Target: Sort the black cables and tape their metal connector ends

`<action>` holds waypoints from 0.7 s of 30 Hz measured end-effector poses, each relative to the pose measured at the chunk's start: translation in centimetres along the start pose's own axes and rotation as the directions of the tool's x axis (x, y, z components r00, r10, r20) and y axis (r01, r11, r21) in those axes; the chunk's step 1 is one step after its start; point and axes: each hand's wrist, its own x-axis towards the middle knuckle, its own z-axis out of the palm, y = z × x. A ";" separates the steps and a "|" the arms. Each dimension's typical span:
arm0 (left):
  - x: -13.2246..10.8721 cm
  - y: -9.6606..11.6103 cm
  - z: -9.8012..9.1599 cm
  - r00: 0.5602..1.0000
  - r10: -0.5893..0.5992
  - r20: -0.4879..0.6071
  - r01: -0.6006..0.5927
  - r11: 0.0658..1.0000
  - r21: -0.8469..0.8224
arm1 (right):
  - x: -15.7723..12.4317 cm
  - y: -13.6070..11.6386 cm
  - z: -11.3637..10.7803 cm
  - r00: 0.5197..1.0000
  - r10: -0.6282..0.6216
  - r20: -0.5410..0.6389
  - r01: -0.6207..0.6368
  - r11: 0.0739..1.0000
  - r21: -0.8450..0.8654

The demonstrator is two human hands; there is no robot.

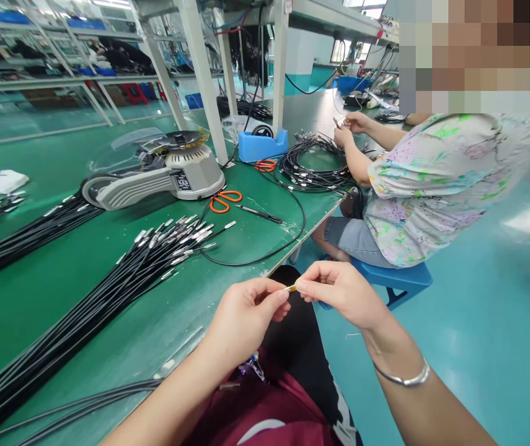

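The green worktop (60,279) fills the left of the frame, bearing a bundle of black metal-tipped cables (106,292), a rounded grey tape machine (162,176), a blue plastic holder (262,147) (a dark roll sits in it) and two orange scissors (225,201). Lower centre, left hand (241,316) and right hand (343,291) each close their grip on one yellow strip (292,288).

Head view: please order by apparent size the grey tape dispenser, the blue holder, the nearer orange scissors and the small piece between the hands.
1. grey tape dispenser
2. blue holder
3. nearer orange scissors; the holder stands farther away, so these two are less sure
4. small piece, smallest although nearest the camera
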 end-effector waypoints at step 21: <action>0.8 -0.2 -0.5 0.991 0.003 0.131 -0.039 0.962 0.270 | 0.6 0.3 -0.7 0.993 0.049 0.109 -0.034 0.991 -0.133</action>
